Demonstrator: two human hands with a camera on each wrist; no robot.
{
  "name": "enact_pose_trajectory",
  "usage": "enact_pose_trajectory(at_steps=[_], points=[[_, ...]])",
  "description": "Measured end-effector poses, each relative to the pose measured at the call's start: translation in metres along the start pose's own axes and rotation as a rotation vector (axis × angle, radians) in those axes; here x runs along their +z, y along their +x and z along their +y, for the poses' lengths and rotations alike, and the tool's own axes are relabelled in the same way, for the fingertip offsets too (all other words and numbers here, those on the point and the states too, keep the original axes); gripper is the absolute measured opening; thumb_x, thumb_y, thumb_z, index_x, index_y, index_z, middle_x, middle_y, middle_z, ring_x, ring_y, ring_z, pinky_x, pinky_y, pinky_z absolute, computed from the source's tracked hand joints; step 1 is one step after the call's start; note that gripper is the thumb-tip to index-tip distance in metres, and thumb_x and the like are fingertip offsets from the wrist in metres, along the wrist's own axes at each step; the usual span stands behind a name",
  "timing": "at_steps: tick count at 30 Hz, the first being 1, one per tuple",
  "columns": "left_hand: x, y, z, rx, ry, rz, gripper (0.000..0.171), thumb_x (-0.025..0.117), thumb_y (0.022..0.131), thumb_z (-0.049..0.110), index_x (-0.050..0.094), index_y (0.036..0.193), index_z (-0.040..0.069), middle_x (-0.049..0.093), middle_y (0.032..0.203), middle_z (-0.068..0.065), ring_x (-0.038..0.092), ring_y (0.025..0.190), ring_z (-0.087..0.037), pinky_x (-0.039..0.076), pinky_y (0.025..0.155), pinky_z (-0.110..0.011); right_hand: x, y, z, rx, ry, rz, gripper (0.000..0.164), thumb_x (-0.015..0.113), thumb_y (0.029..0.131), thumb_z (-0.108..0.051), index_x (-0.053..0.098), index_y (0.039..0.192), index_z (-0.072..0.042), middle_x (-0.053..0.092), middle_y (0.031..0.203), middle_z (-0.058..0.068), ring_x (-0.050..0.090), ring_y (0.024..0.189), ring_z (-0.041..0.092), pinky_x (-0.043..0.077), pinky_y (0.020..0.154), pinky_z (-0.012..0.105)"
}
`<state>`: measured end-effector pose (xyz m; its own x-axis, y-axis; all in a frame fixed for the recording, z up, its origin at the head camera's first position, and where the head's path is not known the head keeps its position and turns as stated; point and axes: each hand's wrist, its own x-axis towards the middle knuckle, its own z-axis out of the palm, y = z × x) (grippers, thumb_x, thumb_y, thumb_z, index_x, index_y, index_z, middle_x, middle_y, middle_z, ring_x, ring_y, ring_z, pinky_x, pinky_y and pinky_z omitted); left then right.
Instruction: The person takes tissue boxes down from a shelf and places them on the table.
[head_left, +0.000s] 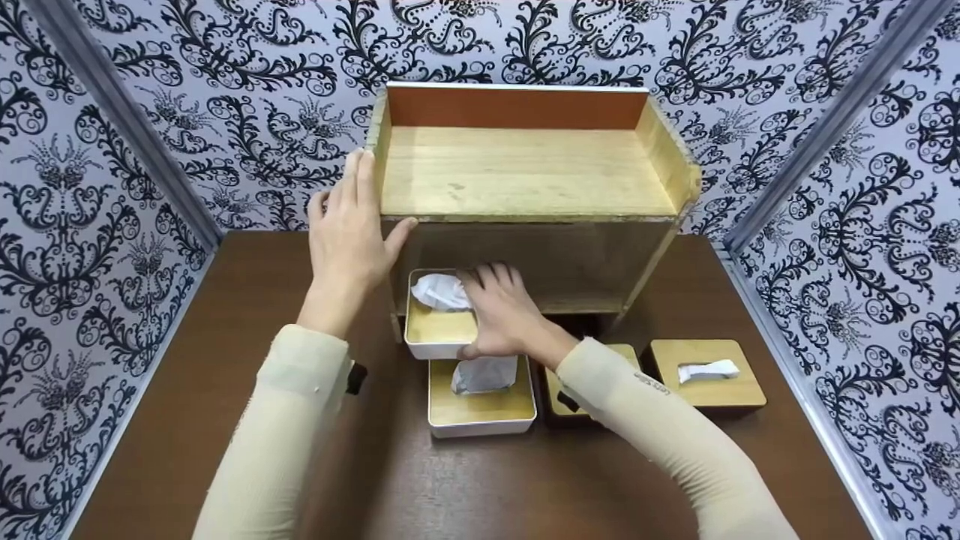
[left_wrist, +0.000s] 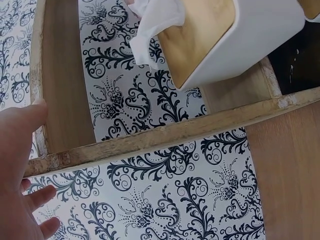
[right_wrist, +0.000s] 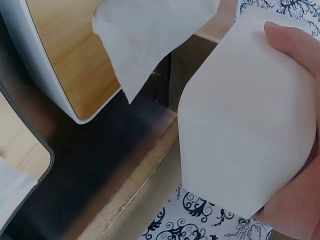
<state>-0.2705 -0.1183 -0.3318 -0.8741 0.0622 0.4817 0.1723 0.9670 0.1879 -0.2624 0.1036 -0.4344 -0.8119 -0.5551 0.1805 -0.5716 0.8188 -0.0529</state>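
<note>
My right hand (head_left: 499, 311) grips a white tissue box (head_left: 439, 332) with a wooden lid and a tissue sticking out. The box is at the left front of the shelf's lower opening; its white side (right_wrist: 235, 115) fills much of the right wrist view. My left hand (head_left: 346, 232), fingers extended, rests along the left side of the wooden shelf (head_left: 525, 172), its thumb at the front edge. Just in front of the shelf, a second white tissue box (head_left: 450, 409) stands on the table, partly below the held one.
Two dark tissue boxes with wooden lids stand to the right: one box (head_left: 626, 354) partly hidden by my right forearm, the other box (head_left: 709, 352) farther right. Patterned walls (head_left: 247, 112) enclose the brown table (head_left: 450, 495) at the back and both sides.
</note>
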Motion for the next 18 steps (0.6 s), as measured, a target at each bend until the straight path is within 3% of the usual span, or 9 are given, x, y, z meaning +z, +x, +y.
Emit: enact_pose_trajectory(at_steps=[9, 18], points=[[-0.005, 0.0, -0.003, 0.003, -0.012, -0.011, 0.095, 0.059, 0.089, 0.058, 0.011, 0.156, 0.012, 0.018, 0.164, -0.007, 0.038, 0.14, -0.03, 0.024, 0.116, -0.05, -0.002, -0.004, -0.01, -0.004, 0.015, -0.034, 0.129, 0.083, 0.046, -0.066, 0.03, 0.15, -0.012, 0.04, 0.147, 0.018, 0.036, 0.135, 0.037, 0.024, 0.116, 0.055], [-0.008, -0.006, -0.012, 0.038, -0.14, 0.03, 0.087, 0.065, 0.089, 0.048, 0.017, 0.156, 0.02, 0.018, 0.164, 0.002, 0.038, 0.142, -0.027, 0.027, 0.115, -0.05, -0.001, -0.005, -0.019, -0.032, -0.013, -0.01, 0.128, 0.082, 0.045, -0.069, 0.033, 0.148, -0.01, 0.043, 0.143, 0.017, 0.038, 0.134, 0.036, 0.026, 0.115, 0.052]])
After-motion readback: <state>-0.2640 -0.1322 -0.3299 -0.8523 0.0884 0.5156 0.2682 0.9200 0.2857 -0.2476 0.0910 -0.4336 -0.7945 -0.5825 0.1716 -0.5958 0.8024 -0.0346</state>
